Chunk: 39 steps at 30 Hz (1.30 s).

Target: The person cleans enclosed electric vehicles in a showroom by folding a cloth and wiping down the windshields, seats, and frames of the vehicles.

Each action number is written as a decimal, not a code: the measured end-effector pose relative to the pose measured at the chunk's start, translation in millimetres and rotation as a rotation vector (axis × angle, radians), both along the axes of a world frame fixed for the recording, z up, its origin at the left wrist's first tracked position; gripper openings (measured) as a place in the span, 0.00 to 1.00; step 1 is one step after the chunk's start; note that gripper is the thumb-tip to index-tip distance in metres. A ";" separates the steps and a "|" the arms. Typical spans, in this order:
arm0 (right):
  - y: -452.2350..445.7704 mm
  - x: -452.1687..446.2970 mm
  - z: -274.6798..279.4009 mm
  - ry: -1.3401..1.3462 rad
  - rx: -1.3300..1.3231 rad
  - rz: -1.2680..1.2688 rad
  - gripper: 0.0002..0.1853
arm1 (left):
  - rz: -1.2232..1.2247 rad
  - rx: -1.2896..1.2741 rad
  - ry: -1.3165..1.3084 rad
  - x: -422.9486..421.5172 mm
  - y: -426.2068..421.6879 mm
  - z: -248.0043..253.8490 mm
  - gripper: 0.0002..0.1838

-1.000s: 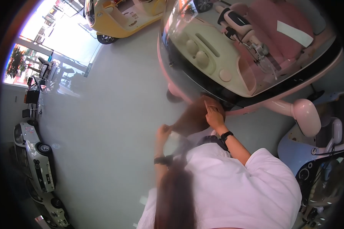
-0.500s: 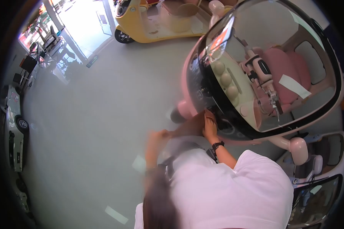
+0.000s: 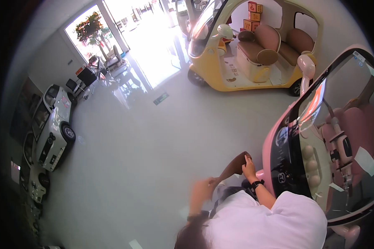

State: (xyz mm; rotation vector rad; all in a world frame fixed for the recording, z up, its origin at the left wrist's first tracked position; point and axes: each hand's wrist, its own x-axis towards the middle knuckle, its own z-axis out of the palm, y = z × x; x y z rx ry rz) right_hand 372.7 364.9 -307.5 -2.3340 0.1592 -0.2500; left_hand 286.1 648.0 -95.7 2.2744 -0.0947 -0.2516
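A brown cloth [image 3: 233,166] is stretched between my two hands, low in the centre of the view. My left hand [image 3: 202,189], blurred by motion, grips its lower left end. The upper right end is held in my right hand [image 3: 248,168], close beside the front of the pink vehicle [image 3: 268,155]. A dark band circles each wrist. The cloth hangs above the grey floor, and no contact with the vehicle can be made out.
A yellow three-wheeler [image 3: 237,85] with brown seats stands at the upper right. White cars [image 3: 56,124] line the left side. Chairs and a table [image 3: 87,76] are near the bright glass doorway. A green marking [image 3: 161,98] lies on the floor.
The view has swung left and up, so the pink vehicle now sits farther right and more of the yellow one shows. The cloth has come away from the pink vehicle's front, still between both hands.
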 end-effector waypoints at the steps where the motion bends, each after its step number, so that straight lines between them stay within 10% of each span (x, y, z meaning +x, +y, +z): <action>1: 5.3 27.1 10.7 -0.004 0.056 -0.025 0.26 | 0.012 0.009 -0.001 23.7 10.9 4.8 0.11; 5: 19.8 147.1 37.7 -0.089 0.252 -0.126 0.14 | 0.076 0.010 -0.065 107.8 55.0 12.3 0.11; 13: 95.6 311.5 76.1 0.140 0.720 0.006 0.27 | 0.508 0.180 -0.162 223.5 168.2 -12.5 0.11; 19: 137.7 425.9 76.6 0.272 0.680 0.082 0.23 | 0.692 -0.159 -0.037 344.5 226.2 -65.5 0.08; 25: 137.6 573.2 149.9 0.152 0.639 -0.015 0.23 | 0.369 0.029 -0.351 546.1 256.1 -22.0 0.11; 39: 62.1 731.5 156.8 -0.148 0.674 -0.535 0.21 | 0.060 -0.429 -0.240 916.5 157.6 39.7 0.11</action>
